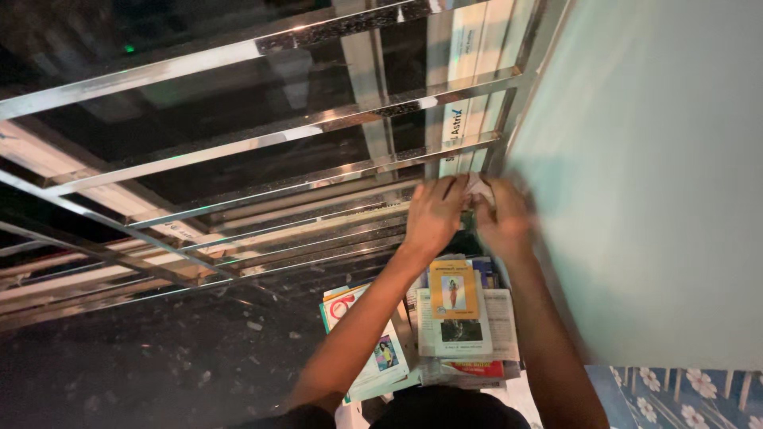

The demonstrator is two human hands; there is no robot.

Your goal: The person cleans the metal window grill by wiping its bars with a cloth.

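Note:
My left hand (433, 213) and my right hand (502, 214) reach forward together to the corner where the steel window grille (278, 135) meets the pale green wall (652, 175). Between their fingertips shows a small pale, papery thing (477, 191); it is blurred and I cannot tell what it is or which hand grips it. Below my forearms lies a stack of books and booklets (457, 318), the top one with a yellow cover and a small figure on it.
A dark speckled stone sill (159, 357) runs under the grille at the left. More booklets (373, 357) lie beside the stack. Flower-patterned blue cloth (683, 389) shows at the bottom right. Dark glass lies behind the bars.

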